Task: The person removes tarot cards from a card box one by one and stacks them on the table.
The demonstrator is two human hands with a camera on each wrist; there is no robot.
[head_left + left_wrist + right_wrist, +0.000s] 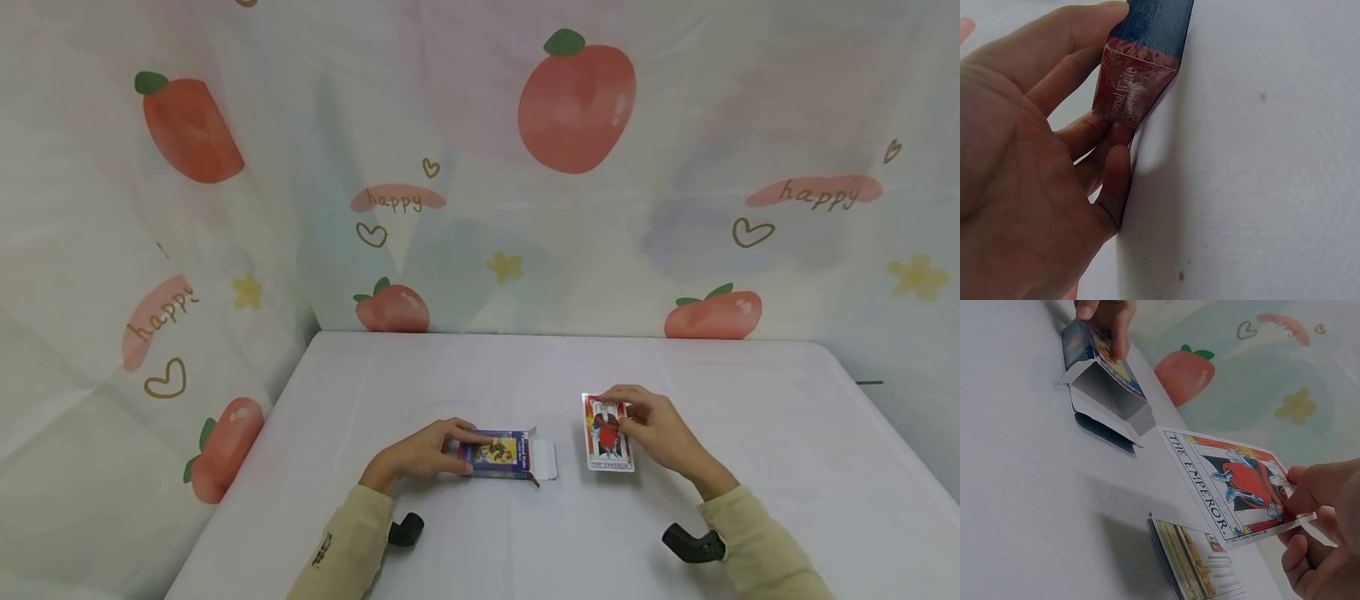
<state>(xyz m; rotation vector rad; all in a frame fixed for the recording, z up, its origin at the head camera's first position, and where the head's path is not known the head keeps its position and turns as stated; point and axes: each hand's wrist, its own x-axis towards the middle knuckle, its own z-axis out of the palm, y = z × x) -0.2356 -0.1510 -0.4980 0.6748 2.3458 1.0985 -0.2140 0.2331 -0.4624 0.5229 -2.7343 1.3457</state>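
My left hand [431, 447] grips the closed end of a blue tarot card box [498, 454], thumb on the near side and fingers over the top. The box lies flat, its white end flap [546, 460] folded out to the right. In the right wrist view, no cards show inside the box's mouth. My right hand [660, 429] pinches one tarot card [607, 450] by its edge, face up; "THE EMPEROR" [1235, 487] is printed along its end. Below that card, the right wrist view shows a stack of cards [1194, 562], partly covered by it.
A white cloth covers the table [480, 542]. Behind it and to the left hang pale curtains [480, 250] printed with fruit, flowers and "happy". A black wrist mount [407, 530] sticks out from the left sleeve, another black mount [692, 546] from the right.
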